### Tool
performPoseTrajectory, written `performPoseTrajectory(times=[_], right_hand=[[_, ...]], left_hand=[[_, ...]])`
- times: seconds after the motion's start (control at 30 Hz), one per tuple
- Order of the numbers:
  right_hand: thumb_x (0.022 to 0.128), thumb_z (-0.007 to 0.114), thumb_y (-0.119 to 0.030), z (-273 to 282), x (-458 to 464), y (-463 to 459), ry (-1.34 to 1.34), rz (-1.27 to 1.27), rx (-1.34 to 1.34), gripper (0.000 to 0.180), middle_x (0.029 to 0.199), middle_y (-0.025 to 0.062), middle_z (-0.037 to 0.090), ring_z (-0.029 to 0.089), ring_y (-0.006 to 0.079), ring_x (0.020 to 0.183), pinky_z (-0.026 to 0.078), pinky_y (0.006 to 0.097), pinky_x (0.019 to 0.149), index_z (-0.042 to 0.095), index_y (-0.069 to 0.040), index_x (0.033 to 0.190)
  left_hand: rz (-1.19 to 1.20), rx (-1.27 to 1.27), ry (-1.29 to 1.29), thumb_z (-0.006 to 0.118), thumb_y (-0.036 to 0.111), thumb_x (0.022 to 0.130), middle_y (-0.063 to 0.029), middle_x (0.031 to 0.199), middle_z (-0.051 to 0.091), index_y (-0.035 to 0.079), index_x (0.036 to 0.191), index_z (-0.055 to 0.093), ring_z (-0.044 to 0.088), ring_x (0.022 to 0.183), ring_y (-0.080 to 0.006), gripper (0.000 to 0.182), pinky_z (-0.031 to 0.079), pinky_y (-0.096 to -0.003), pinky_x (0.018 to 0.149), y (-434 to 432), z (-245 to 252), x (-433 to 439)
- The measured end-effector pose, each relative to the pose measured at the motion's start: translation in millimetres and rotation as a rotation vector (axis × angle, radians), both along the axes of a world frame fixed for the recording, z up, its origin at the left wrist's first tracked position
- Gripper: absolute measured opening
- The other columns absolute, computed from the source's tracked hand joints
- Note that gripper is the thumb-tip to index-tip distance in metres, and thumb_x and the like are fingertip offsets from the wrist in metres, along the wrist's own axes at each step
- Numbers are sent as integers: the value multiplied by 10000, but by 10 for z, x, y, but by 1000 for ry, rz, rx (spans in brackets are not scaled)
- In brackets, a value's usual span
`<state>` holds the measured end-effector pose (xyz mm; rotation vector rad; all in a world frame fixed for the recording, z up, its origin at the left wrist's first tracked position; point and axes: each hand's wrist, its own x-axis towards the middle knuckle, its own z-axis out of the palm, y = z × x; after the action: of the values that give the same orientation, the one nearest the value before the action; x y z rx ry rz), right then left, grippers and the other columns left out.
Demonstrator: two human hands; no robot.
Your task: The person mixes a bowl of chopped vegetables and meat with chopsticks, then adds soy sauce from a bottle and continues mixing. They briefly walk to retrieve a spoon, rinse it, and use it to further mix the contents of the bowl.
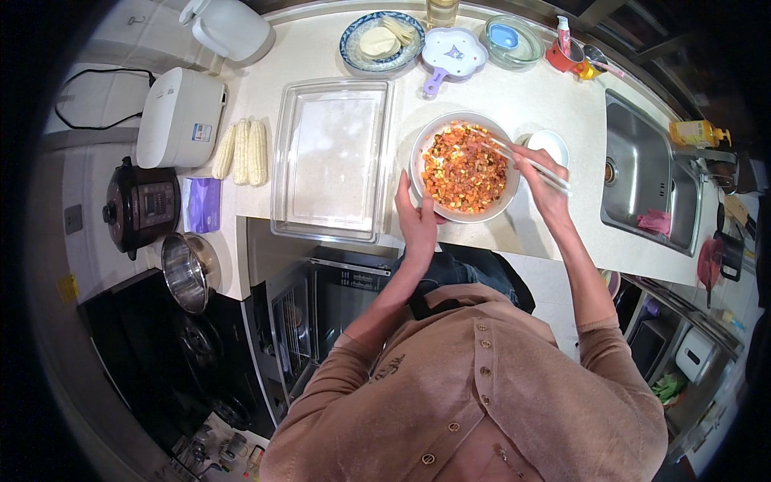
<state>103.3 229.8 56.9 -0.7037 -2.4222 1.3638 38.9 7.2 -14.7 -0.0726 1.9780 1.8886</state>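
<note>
A white bowl (pixel 417 158) holds a diced orange, yellow and dark mixture (pixel 464 172), with what look like corn kernels in it. My left hand (pixel 418 220) grips the bowl's rim at its near left side. In my right hand (pixel 542 181) is a pair of light chopsticks (pixel 545 170), their tips down in the mixture at the bowl's upper right. A small white dish (pixel 549 144) stands just right of the bowl, partly behind my right hand. Left of the bowl lies a clear rectangular tray (pixel 337 162).
Peeled corn cobs (pixel 249 153), a purple tissue box (pixel 202 205) and a steel bowl (pixel 187 271) are at the left. Behind stand a patterned plate (pixel 349 51), a lilac-handled dish (pixel 455 54) and glass bowls (pixel 515 57). A steel sink (pixel 638 162) is at the right.
</note>
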Motion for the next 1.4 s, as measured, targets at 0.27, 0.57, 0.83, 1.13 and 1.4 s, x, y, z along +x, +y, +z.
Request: performPoseTrajectory(times=[0.27, 0.57, 0.83, 1.13, 1.4], right_hand=[[981, 653, -218, -37, -46, -116, -66, 163, -86, 237, 1047, 156, 747, 665, 211, 880, 577, 391, 799, 773, -89, 1141], [939, 676, -247, -12, -560, 197, -20, 600, 90, 269, 1122, 154, 746, 712, 266, 911, 591, 384, 858, 771, -81, 1129], [928, 719, -309, 91, -963, 1052, -129, 569, -70, 308, 1040, 135, 758, 711, 195, 878, 608, 361, 782, 767, -87, 1136], [958, 664, -158, -143, 284, -60, -68, 91, -85, 236, 1018, 135, 768, 709, 202, 810, 594, 352, 791, 762, -51, 1145], [980, 638, -170, -129, 86, -228, 12, -15, -246, 257, 1042, 184, 747, 722, 204, 866, 603, 306, 768, 748, -40, 1172]], left_hand=[[-111, 105, -71, 471, 39, 1015, -149, 1393, 474, 55, 1552, 373, 674, 834, -157, 546, 595, -244, 494, -61, 19, -246], [-126, 156, -91, 467, 10, 1006, -163, 1429, 475, 62, 1562, 355, 673, 748, -145, 570, 574, -235, 494, -96, -67, -240], [-166, 234, -86, 430, -17, 982, -170, 1373, 562, 30, 1563, 321, 695, 752, -157, 593, 582, -244, 493, -99, 17, -290], [38, 239, -154, 422, -11, 963, -160, 1443, 457, 29, 1536, 292, 686, 948, -217, 588, 616, -262, 527, 96, 67, 40], [-13, 247, -177, 387, -35, 990, -174, 1478, 375, 53, 1510, 234, 698, 980, -271, 550, 676, -330, 657, 140, 68, 127]])
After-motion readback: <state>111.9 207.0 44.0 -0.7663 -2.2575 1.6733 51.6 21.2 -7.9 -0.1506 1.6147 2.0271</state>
